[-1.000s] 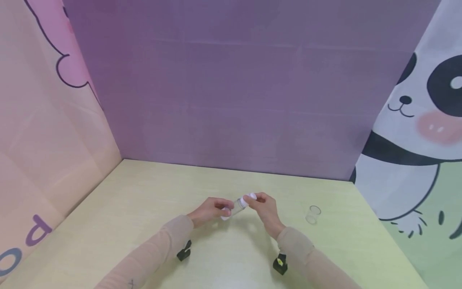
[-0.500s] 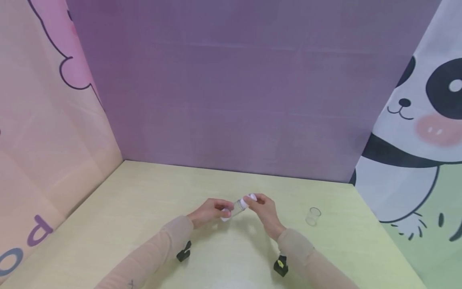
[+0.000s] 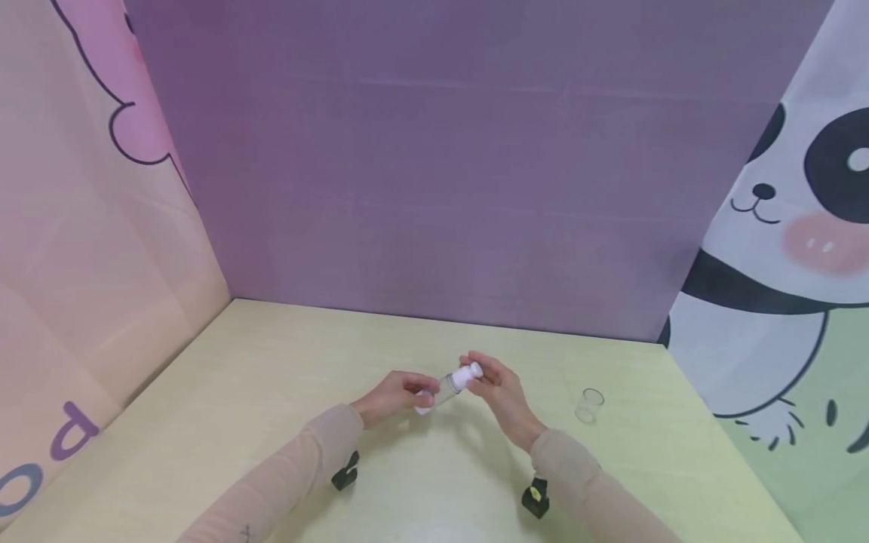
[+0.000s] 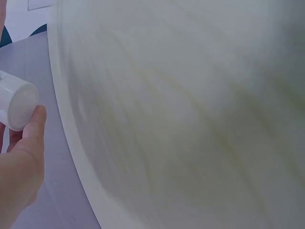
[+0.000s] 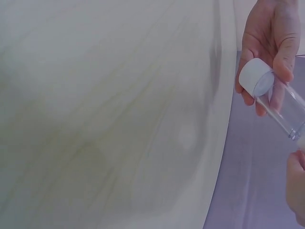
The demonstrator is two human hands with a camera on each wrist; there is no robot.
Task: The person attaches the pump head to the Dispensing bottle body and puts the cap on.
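Observation:
A small see-through bottle (image 3: pixel 444 391) with a white base and a white top is held tilted above the table, its top up and to the right. My left hand (image 3: pixel 396 396) grips the white base between thumb and fingers; that base (image 4: pixel 23 106) also shows in the left wrist view. Around the white top (image 3: pixel 466 375), my right hand (image 3: pixel 501 388) has its fingers on the far side and its thumb at the lower edge. In the right wrist view the clear body (image 5: pixel 286 102) runs between both hands, and the right hand is mostly cut off.
A small clear cylindrical cap (image 3: pixel 589 406) stands on the pale table (image 3: pixel 285 362) to the right of my right hand. A purple backdrop (image 3: pixel 434 188) rises behind the table's far edge, with printed cloth on both sides. Black wrist mounts hang beneath both sleeves.
My right hand's fingers have shifted up and behind the white top, leaving more of it showing, and its wrist has moved slightly right. The left hand keeps the same grip on the bottle.

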